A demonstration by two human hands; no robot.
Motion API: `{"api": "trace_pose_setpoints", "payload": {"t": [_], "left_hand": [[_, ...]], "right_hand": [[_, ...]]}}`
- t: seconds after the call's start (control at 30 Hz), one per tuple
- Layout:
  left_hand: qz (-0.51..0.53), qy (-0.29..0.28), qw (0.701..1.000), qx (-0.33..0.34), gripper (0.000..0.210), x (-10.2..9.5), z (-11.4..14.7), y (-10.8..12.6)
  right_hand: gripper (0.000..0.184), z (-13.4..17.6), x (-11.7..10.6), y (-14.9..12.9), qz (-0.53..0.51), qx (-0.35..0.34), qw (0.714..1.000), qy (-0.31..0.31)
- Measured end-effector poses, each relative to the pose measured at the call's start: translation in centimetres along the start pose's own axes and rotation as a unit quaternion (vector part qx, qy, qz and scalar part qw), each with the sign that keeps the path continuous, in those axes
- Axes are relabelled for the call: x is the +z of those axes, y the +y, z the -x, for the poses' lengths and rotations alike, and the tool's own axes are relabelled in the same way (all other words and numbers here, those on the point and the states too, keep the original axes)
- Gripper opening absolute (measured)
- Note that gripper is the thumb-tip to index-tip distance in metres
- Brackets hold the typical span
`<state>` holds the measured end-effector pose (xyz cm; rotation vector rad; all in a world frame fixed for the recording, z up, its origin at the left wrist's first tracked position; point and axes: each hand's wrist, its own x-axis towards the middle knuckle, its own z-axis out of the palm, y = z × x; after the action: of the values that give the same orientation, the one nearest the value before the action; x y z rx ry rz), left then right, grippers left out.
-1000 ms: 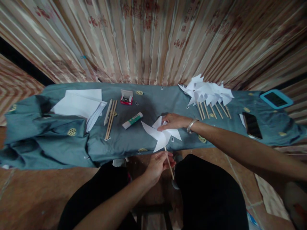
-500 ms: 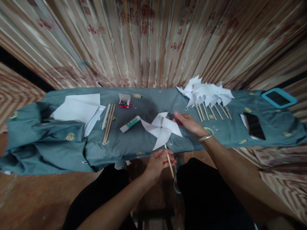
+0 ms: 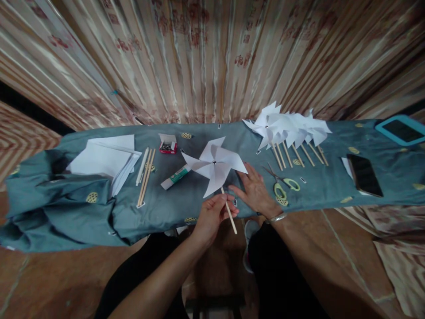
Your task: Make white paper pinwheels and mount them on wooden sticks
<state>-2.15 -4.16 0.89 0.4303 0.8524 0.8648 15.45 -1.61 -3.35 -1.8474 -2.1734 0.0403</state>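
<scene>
My left hand (image 3: 214,213) is closed around the wooden stick of a white paper pinwheel (image 3: 217,170), near the table's front edge. A shiny pin head shows at the pinwheel's centre, and its blades spread above my fingers. My right hand (image 3: 255,190) lies with fingers spread, palm down, on the cloth just right of the pinwheel; its fingertips come close to a blade, and I cannot tell if they touch it. Right of that hand lie scissors (image 3: 282,182) with yellow-green handles. A glue stick (image 3: 175,177) rests left of the pinwheel.
Finished pinwheels (image 3: 288,126) overlap in a row at the back right. A small red box of pins (image 3: 168,144) stands open. Wooden sticks (image 3: 146,177) and a white pen lie beside white paper sheets (image 3: 102,157). A phone (image 3: 365,174) and a blue-framed tablet (image 3: 401,129) are far right.
My right hand has come down and left from beside the blades to rest on the cloth, uncovering the scissors. The pinwheel in my left hand has shifted slightly up and left.
</scene>
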Motion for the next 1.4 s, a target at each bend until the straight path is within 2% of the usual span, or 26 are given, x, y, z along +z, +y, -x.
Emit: {"api": "trace_pose_setpoints", "payload": {"t": [0.1, 0.37, 0.5, 0.67, 0.8, 0.9, 1.0, 1.1, 1.23, 1.4], "left_hand": [[-0.007, -0.005, 1.000, 0.007, 0.041, 0.1, -0.3, 0.0], [-0.031, -0.011, 0.999, 0.018, 0.035, 0.4, -0.5, 0.2], [-0.035, -0.008, 0.999, 0.017, 0.036, 0.4, -0.5, 0.3], [-0.022, -0.006, 1.000, 0.013, 0.041, 0.4, -0.4, 0.3], [-0.020, -0.005, 1.000, 0.003, 0.044, 0.4, -0.4, 0.0], [-0.024, -0.003, 1.000, 0.005, 0.043, 0.5, -0.6, -0.1], [-0.032, -0.001, 0.999, 0.010, 0.042, 0.6, -0.9, -0.1], [-0.047, 0.003, 0.999, 0.014, 0.041, 0.8, -1.2, -0.2], [-0.051, 0.010, 0.998, 0.020, 0.040, 1.0, -1.6, -0.2], [-0.058, 0.015, 0.998, 0.033, 0.038, 1.0, -2.1, 0.3]], "right_hand": [[0.073, 0.5, 0.2, -0.3, 0.037, -0.017, 0.999, -0.017], [0.070, 1.3, 0.5, 0.5, 0.058, -0.010, 0.998, -0.004], [0.067, 1.9, 0.6, 0.4, 0.048, -0.004, 0.999, 0.010], [0.055, 2.2, 0.4, 0.1, 0.050, 0.044, 0.997, 0.027], [0.048, 1.9, -0.1, 0.0, -0.008, 0.060, 0.998, 0.034], [0.043, 1.5, -0.7, -0.2, -0.096, 0.073, 0.990, 0.068], [0.037, 1.1, -1.4, -0.3, -0.197, 0.107, 0.971, 0.081], [0.030, 0.7, -2.0, -0.3, -0.291, 0.171, 0.940, 0.046], [0.028, 0.1, -2.1, -0.5, -0.407, 0.216, 0.887, 0.013], [0.037, -0.5, -2.3, -0.7, -0.533, 0.233, 0.813, -0.022]]}}
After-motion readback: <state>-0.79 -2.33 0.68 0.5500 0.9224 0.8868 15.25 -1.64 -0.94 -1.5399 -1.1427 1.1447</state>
